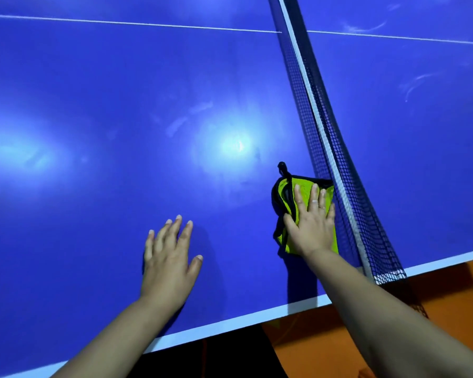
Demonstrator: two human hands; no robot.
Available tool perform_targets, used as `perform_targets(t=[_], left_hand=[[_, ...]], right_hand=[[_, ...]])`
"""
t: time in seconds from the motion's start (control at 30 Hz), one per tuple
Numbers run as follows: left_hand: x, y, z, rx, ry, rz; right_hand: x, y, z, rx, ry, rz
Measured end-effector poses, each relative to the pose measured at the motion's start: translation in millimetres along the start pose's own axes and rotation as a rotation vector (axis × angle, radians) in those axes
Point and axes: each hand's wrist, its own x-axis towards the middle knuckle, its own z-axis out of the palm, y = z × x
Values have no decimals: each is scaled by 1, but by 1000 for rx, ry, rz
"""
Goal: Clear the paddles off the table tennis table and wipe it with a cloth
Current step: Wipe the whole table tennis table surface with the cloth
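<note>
The blue table tennis table [120, 91] is filling most of the head view, with its white-edged near side running from 7 o'clock up toward 3 o'clock. The black mesh net [336, 165], topped by a white band, is crossing the surface from 12 o'clock down to about 4 o'clock, where it is hanging past the table edge.

The right hand [311, 227] is lying palm-down at roughly 4 o'clock from frame centre. Its fingers are extended and slightly spread, pressing flat on the cloth [287, 192] rather than curling around it. A ring is showing on one finger. The cloth is yellow-green with black trim and a black loop sticking out at its far corner, toward 12 o'clock. It is lying bunched on the table surface, just beside the base of the net, with its right edge touching or nearly touching the mesh; the exact contact cannot be told.

The left hand [170, 257] is resting at about 6 o'clock, well apart from the cloth. Its fingers are open and splayed, holding nothing, with the palm facing the table.

Two bright light reflections are showing on the surface at 9 o'clock and near centre. Faint smear marks are showing on the table. An orange floor [448, 296] is showing below the table edge at 5 o'clock.
</note>
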Motion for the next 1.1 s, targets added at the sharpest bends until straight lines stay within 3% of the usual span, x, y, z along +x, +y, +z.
perform_targets(t=[0.27, 0.43, 0.67, 0.8, 1.1], left_hand=[[-5, -98, -39, -46, 52, -82], [-16, -186, -68, -44, 89, -209], [-38, -274, -91, -75, 195, -409], [-48, -292, -93, -94, 231, -517], [-26, -256, -89, -104, 255, -569]], right_hand=[[-38, -179, 12, 8, 55, -245], [-64, -299, 18, -15, 96, -514], [-108, -425, 26, -28, -15, -841], [-117, -457, 28, -49, -40, -944], [-87, -429, 30, -17, 13, -976]])
